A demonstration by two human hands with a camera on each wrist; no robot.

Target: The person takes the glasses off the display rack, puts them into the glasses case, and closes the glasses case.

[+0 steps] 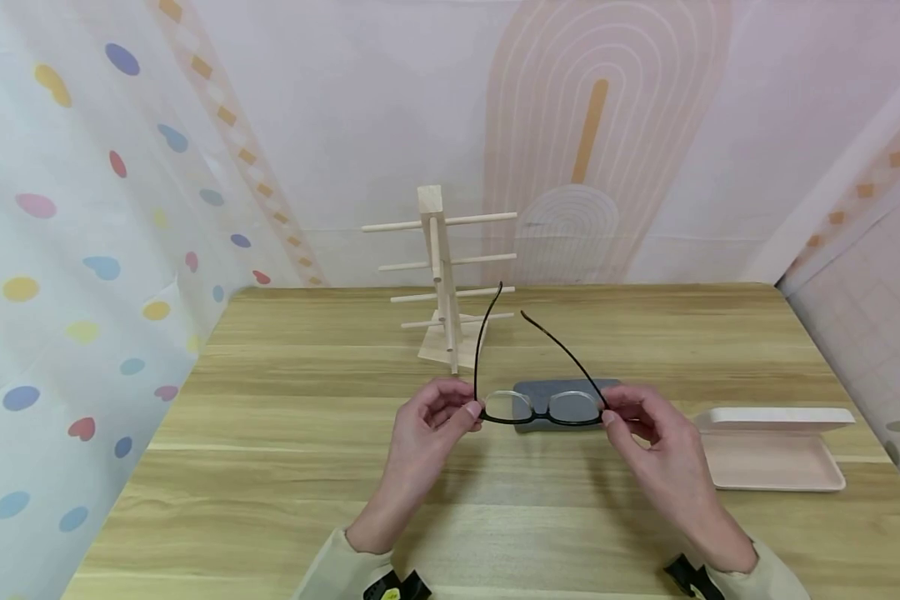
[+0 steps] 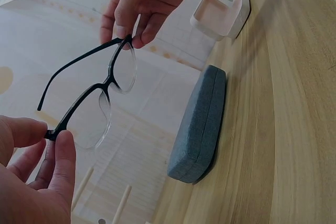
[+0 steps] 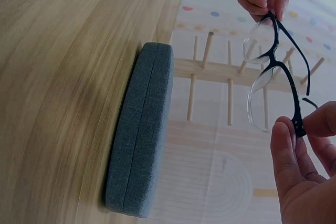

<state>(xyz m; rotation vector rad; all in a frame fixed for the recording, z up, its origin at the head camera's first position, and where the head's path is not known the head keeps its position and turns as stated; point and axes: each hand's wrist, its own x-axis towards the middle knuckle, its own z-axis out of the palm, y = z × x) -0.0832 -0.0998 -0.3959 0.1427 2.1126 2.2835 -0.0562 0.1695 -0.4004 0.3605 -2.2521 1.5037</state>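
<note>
A pair of eyeglasses [image 1: 542, 416] with a black upper frame and clear lower rims is held in the air, its temples unfolded and pointing away. My left hand [image 1: 432, 437] pinches the left hinge corner between thumb and fingers. At the opposite corner, my right hand [image 1: 663, 450] pinches the frame the same way. Below and behind the lenses lies a closed blue-grey glasses case [image 2: 197, 127] on the table; the wrist views show it apart from both hands.
A wooden peg stand [image 1: 450, 333] with several horizontal rods rises at the back of the wooden table [image 1: 285, 467]. To the right sits an open pale pink case [image 1: 776, 467], lid raised. A patterned curtain [image 1: 375, 108] hangs behind the table.
</note>
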